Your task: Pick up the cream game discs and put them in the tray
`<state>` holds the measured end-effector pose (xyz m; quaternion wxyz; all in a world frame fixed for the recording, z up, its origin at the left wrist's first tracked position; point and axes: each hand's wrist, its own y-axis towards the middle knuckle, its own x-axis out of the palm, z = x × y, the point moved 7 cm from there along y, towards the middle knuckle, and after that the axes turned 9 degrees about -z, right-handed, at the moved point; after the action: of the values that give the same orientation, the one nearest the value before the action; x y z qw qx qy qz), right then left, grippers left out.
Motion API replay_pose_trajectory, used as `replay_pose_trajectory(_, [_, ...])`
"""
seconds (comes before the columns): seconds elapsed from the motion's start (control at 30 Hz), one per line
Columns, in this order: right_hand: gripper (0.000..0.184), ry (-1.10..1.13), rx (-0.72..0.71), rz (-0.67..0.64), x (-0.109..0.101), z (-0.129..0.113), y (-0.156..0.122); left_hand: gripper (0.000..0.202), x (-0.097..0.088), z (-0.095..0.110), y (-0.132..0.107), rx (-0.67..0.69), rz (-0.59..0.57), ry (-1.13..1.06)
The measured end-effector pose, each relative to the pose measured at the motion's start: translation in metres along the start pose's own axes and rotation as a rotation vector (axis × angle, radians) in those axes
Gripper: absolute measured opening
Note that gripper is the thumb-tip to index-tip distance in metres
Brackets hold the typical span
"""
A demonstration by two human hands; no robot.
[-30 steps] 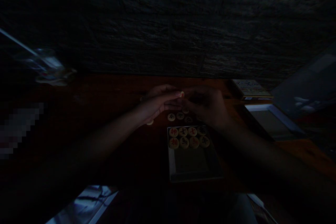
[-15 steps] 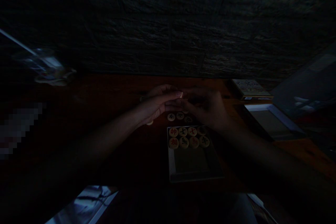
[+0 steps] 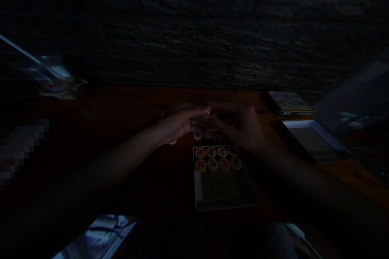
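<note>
My hands meet above the wooden table, with a small pale edge like a Chinese chess piece (image 3: 209,109) between their fingertips. My left hand (image 3: 182,123) has its thumb along that piece, its other fingers curled beneath. From the right, my right hand (image 3: 241,123) reaches in, fingers bent and closed against the same piece; its fingertips are partly lost in the dark. Just below the hands, an open box (image 3: 199,190) holds two rows of round pieces with red or black characters, such as a red piece (image 3: 200,165). Between hands and box lie loose pieces, one a black-marked piece (image 3: 197,135).
To the right lie an empty-looking box tray (image 3: 314,139) and a printed box (image 3: 290,102). A glass-like container (image 3: 57,77) stands at the back left. Behind the table (image 3: 121,101) rises a dark stone wall (image 3: 194,36).
The hands stay together in nearly the same place. My left fingers have lowered slightly, now overlapping the loose pieces near the box. The box and its pieces have not moved.
</note>
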<state>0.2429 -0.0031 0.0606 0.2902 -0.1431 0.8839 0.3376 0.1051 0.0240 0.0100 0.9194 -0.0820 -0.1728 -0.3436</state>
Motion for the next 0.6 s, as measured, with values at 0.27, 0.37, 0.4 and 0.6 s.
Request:
replay_pose_trajectory(0.27, [0.035, -0.033, -0.048, -0.016, 0.0001, -0.0023, -0.0002, 0.021, 0.0022, 0.0019, -0.0004, -0.001, -0.010, 0.030])
replay_pose_trajectory(0.37, [0.035, -0.041, -0.043, -0.020, 0.0006, -0.0011, -0.0003, 0.019, 0.0014, 0.0036, -0.0005, 0.014, 0.003, 0.039])
replay_pose_trajectory(0.4, [0.034, -0.043, -0.045, -0.021, 0.0006, -0.0015, -0.0004, 0.019, 0.0008, 0.0033, -0.0004, 0.014, 0.004, 0.037])
replay_pose_trajectory(0.6, [0.033, -0.062, -0.064, -0.017, -0.0009, -0.0056, -0.0005, 0.027, -0.0028, -0.0014, 0.0009, -0.002, -0.001, 0.002])
